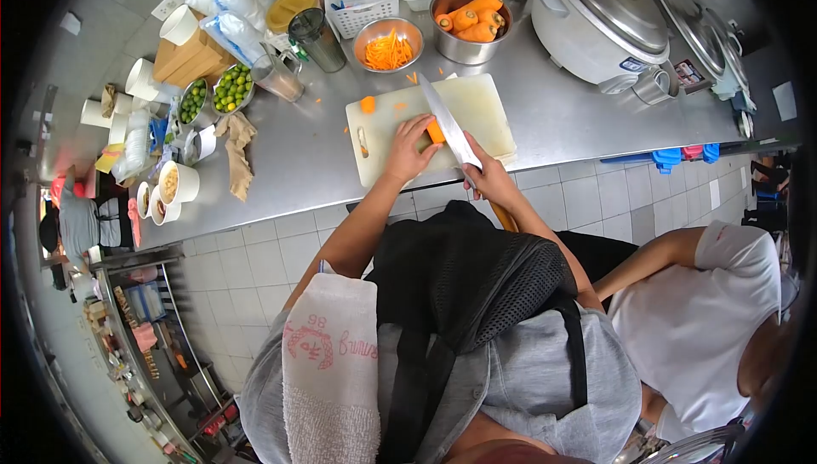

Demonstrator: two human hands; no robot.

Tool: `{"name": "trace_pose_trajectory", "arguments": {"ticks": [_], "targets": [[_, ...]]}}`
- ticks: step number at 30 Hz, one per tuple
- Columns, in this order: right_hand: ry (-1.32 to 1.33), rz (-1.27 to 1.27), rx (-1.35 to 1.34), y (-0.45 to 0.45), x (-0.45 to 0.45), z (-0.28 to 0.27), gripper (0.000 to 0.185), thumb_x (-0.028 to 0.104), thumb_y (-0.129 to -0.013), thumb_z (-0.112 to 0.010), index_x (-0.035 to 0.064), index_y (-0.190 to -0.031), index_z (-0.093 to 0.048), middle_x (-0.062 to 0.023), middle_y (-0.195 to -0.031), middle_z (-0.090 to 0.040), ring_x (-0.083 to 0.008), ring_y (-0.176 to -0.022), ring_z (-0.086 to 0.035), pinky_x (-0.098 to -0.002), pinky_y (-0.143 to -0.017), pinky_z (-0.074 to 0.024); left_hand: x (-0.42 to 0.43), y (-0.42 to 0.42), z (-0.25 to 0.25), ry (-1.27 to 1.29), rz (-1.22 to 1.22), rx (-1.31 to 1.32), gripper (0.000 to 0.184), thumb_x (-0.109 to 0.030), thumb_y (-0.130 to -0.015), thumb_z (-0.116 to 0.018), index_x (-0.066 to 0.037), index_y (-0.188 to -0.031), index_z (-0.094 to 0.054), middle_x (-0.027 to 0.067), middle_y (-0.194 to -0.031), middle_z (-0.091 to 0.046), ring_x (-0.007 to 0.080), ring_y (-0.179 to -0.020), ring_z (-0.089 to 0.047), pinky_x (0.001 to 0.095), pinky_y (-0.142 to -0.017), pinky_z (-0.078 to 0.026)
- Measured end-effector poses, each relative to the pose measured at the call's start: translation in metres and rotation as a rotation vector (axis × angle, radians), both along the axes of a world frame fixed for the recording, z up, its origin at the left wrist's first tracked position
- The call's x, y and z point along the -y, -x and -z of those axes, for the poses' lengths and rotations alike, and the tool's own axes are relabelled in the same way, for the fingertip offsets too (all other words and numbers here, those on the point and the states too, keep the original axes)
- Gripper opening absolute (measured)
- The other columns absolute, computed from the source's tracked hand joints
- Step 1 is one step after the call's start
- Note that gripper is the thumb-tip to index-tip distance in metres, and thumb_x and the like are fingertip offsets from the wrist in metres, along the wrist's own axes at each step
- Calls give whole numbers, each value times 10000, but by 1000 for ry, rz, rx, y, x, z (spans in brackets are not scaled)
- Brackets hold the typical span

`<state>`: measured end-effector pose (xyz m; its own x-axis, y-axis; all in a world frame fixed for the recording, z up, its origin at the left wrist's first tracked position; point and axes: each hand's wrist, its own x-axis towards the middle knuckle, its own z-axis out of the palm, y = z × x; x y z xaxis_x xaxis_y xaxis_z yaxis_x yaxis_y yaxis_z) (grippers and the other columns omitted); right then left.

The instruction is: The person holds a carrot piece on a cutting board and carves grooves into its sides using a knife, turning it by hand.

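Note:
My left hand (409, 151) presses a short carrot piece (436, 131) against the pale cutting board (485, 111), fingers closed around it. In my right hand (492, 180) is a large kitchen knife (448, 122). Its broad blade points away from me and lies right beside the carrot piece; whether the edge touches it I cannot tell. A carrot end (368, 104) and small orange scraps sit at the board's far left. Beyond the board stand a metal bowl of carrot strips (389, 50) and a deep metal pot (464, 54) with several whole carrots (478, 31).
A big rice cooker (587, 25) stands at the back right. Bowls of small limes (231, 89), a clear pitcher (277, 77), brown paper (240, 153) and white cups (179, 181) occupy the left. A person in a white shirt (694, 311) is close at my right.

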<state>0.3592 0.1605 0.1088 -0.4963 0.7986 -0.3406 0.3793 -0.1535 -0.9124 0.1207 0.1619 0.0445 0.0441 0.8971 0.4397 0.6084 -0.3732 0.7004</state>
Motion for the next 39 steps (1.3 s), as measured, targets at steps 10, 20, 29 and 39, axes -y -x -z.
{"name": "trace_pose_trajectory", "arguments": {"ticks": [10,20,29,39], "targets": [[-4,-23,26,1,-1,-6,730,69,-1043,-555,195,-1690,-240,-115,-789,-670,-154,-599,-644,-319,-506,-570,0,-1,2,1,-23,-52,657,-184,-809,-862,-98,-1415,-623,109,-1415,-623,358,-1256,-580,445,-1093,-470],[-142,-54,266,6,-2,-7,735,62,-1034,-569,220,-1681,-258,-156,-712,-673,-236,-550,-647,-388,-531,-564,1,-3,10,223,-132,138,619,-227,-773,-922,-68,-1228,-533,161,-1246,-651,373,-1151,-615,457,-990,-519],[-237,-82,300,9,-5,-12,764,55,-981,-608,166,-1661,-278,-365,-867,-689,-554,-856,-681,-597,-802,-530,-2,0,22,125,-100,104,538,-184,-755,-930,-77,-1032,-481,163,-1231,-672,393,-1120,-618,465,-966,-514],[-240,-80,277,13,-6,-8,775,49,-977,-605,148,-1666,-264,-372,-869,-686,-552,-853,-683,-595,-809,-534,-1,0,14,84,-88,67,547,-187,-759,-926,-52,-1134,-552,100,-1014,-630,353,-1025,-616,459,-911,-519]]}}
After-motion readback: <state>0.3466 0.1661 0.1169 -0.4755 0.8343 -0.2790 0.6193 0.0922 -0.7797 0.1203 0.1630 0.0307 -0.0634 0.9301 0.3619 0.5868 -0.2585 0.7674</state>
